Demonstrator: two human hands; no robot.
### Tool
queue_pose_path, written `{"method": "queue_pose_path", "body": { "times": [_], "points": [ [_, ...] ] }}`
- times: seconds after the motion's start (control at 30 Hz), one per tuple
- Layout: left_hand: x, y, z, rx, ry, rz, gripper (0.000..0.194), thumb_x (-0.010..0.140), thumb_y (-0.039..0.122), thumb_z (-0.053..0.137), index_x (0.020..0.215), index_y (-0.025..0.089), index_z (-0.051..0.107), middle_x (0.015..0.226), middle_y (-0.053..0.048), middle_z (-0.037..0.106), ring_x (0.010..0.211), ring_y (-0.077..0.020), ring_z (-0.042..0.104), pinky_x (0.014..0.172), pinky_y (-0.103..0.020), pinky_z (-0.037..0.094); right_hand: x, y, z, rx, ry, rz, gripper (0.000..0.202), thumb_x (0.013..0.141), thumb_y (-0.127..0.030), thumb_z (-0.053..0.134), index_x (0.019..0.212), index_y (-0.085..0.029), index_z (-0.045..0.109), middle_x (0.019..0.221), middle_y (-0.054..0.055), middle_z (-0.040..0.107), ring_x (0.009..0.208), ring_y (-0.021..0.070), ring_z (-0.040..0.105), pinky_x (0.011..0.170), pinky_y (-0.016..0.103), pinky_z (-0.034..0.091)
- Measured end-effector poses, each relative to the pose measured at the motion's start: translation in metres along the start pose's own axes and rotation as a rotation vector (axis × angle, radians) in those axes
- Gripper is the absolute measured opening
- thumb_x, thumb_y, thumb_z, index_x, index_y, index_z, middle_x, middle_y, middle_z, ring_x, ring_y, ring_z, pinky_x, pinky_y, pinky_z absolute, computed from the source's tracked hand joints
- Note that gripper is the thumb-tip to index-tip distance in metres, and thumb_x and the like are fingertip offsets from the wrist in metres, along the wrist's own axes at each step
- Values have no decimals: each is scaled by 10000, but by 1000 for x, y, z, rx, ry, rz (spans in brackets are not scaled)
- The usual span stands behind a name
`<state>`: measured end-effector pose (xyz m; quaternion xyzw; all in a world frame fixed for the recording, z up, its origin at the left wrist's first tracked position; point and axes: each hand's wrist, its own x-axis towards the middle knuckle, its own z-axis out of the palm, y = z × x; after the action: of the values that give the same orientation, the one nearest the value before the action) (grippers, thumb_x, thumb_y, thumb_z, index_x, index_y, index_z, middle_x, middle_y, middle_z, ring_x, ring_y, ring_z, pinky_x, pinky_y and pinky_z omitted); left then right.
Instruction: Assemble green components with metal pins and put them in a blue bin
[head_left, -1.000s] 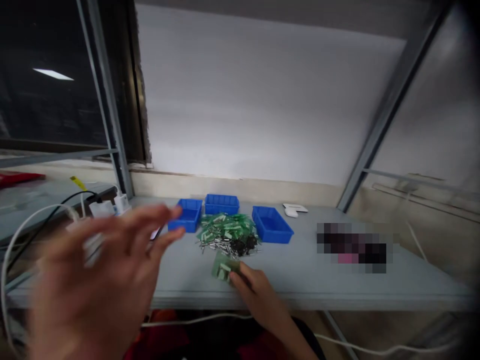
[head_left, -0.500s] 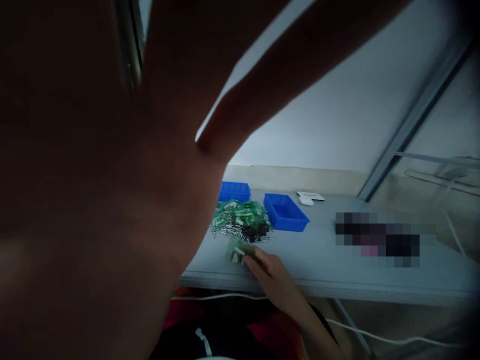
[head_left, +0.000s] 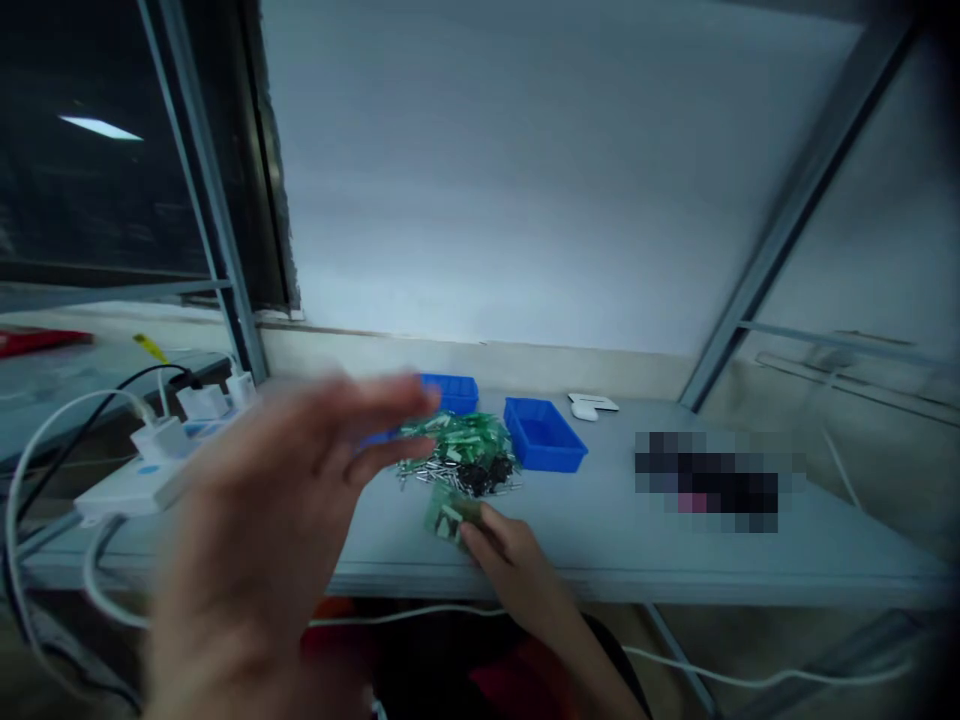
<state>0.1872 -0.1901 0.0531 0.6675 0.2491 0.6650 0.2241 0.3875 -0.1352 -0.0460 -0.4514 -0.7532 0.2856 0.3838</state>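
One L hand [head_left: 262, 520] is nearest the cam: raised, blurred, thumb & fingers apart, nothing visible btwn them. It blocks the view of part of the left half of the table [head_left: 615, 530]. R hand [head_left: 517, 560] is clamped, thumb vs. fingers, on the right end of a green packet [head_left: 441, 512], just in from the table's front edge, approx. midway along. Can't tell if the packet touches the top or is held above it.

Poss. trouble: it's pinched at one end only, so a slack grip could let it slip or swing, & w/ the front edge so near it might drop off. L hand so close to the cam hides stuff, so a reach could be misjudged.

Packet's looks: thin, see-through green, squarish, w/ pale strips & a dark patch; too small for more.

Behind it, mid-table: metal pins [head_left: 442, 474] & black bits [head_left: 486, 478], then a heap of green bags [head_left: 469, 435]. Power strip [head_left: 135, 485] nr the left end. Blue bins: right bin [head_left: 544, 450] beside the heap, left bin [head_left: 379, 438] mostly hidden by L hand, back bin [head_left: 457, 392] towards the back edge. Small white object [head_left: 584, 411] nr that edge too, wall [head_left: 525, 200] beyond.
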Motion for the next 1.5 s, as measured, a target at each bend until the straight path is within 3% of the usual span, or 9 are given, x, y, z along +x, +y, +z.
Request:
{"method": "queue_pose_path", "body": {
  "times": [0.03, 0.07, 0.2, 0.3, 0.47, 0.63, 0.87, 1.3, 1.5],
  "points": [
    [-5, -12, 2, 20, -59, 22, 314, 802, 368, 620, 1109, 405, 563, 1203, 13, 561, 1185, -301, 480, 945, -481, 474, 0, -1, 0, 11, -8, -11, 237, 893, -302, 439, 678, -201, 432, 616, -56, 447, 576, 100, 406, 536, 214, 308],
    [-11, -27, 3, 116, -151, -74, 260, 852, 292, 572, 1105, 351, 586, 1196, -12, 570, 1150, -273, 509, 962, -443, 459, 0, -1, -1, 19, -15, -19, 234, 893, -299, 438, 681, -199, 445, 615, -55, 449, 576, 100, 404, 536, 214, 310],
    [-30, -88, 5, 307, -312, -401, 360, 866, 306, 552, 1216, 227, 526, 1215, -78, 582, 1078, -258, 549, 918, -392, 462, -1, -4, -2, 16, -34, -8, 234, 898, -299, 432, 690, -198, 468, 601, -57, 439, 572, 103, 401, 529, 208, 311],
    [-35, -105, 5, 293, -426, -452, 323, 867, 315, 545, 1175, 217, 558, 1118, -52, 641, 983, -222, 586, 895, -335, 449, -2, -5, -3, -2, -48, 6, 227, 900, -307, 434, 707, -199, 484, 612, -50, 465, 590, 113, 431, 541, 209, 327],
    [-34, -97, 3, 245, -518, -487, 163, 866, 301, 534, 896, 171, 628, 842, -15, 663, 785, -176, 579, 725, -244, 448, -3, -8, -4, 71, -99, -44, 150, 909, -283, 433, 873, -207, 557, 794, -18, 608, 739, 141, 543, 657, 227, 384],
    [-38, -97, 3, 201, -444, -548, 223, 846, 312, 557, 1028, 189, 595, 809, -1, 645, 756, -169, 565, 704, -232, 431, -1, -4, -1, 138, -78, 11, 125, 889, -292, 473, 892, -203, 562, 734, -23, 613, 668, 135, 546, 584, 218, 380],
    [-39, -93, 4, 196, -461, -547, 141, 849, 304, 545, 802, 172, 561, 661, 32, 541, 662, -144, 500, 618, -212, 380, 4, 3, 4, 233, -13, 55, 124, 841, -301, 539, 886, -190, 570, 706, -10, 606, 642, 139, 561, 584, 227, 429],
    [-31, -100, 2, 107, -492, -596, 224, 836, 317, 543, 690, 171, 456, 639, 53, 404, 625, -120, 395, 579, -202, 323, 4, -1, 3, 37, 25, -4, 245, 864, -306, 502, 647, -191, 497, 623, -48, 473, 610, 114, 454, 566, 215, 337],
    [-31, -94, -2, 161, -536, -549, 214, 858, 325, 521, 714, 172, 478, 687, 37, 449, 680, -134, 425, 619, -206, 358, 5, -1, 7, 104, 68, 37, 85, 831, -274, 542, 792, -201, 526, 704, -31, 536, 674, 135, 511, 620, 227, 396]
  ]
}}
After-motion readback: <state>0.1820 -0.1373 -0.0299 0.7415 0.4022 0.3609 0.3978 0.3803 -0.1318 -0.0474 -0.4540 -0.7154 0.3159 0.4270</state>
